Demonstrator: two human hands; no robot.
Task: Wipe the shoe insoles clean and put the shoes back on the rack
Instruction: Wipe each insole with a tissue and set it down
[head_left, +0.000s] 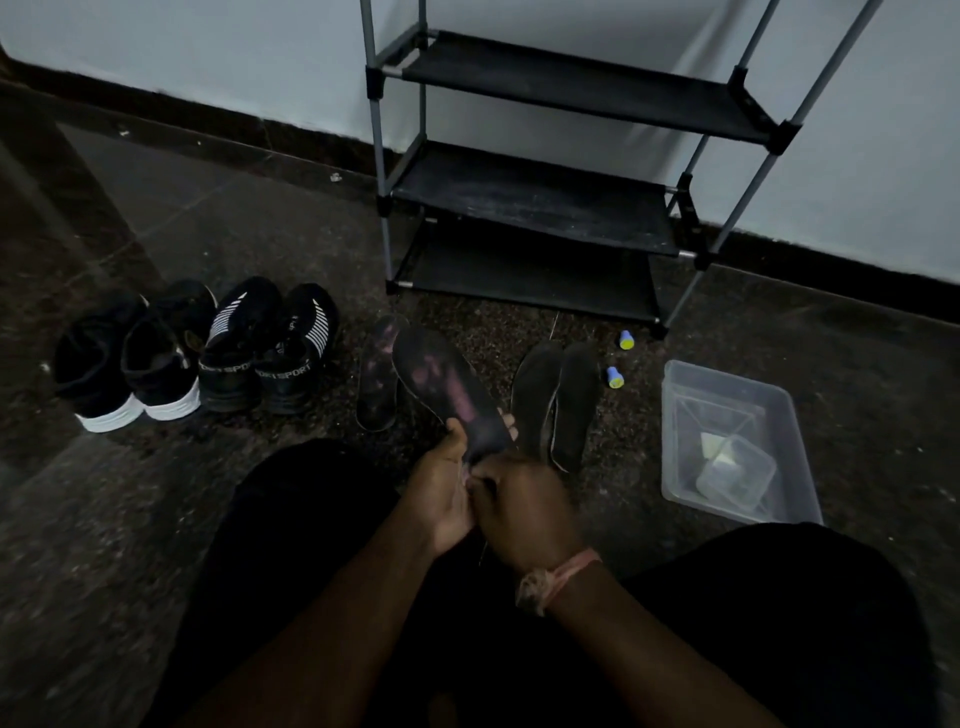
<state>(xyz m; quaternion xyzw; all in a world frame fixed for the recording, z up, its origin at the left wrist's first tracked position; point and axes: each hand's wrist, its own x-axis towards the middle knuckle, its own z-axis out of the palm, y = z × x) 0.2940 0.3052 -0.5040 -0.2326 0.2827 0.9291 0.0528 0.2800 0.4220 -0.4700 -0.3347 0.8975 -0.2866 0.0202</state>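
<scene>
A dark insole with pink worn patches (447, 382) is held up off the floor by its heel end. My left hand (444, 493) grips that heel from the left, and my right hand (524, 512) is curled against it from the right, fingers hidden. Its twin insole (378, 371) lies flat on the floor behind. Two plain dark insoles (558, 400) lie side by side to the right. Two pairs of black shoes stand at the left: one with white soles (130, 364), one marked SPORT (270, 348). The black shoe rack (535, 208) stands against the wall.
A clear plastic tub (737, 441) with a small lidded box and pale pieces inside sits on the floor at the right. Two small blue-and-yellow caps (626, 340) (614, 376) lie near the rack's foot. My dark-clothed knees fill the bottom of the view.
</scene>
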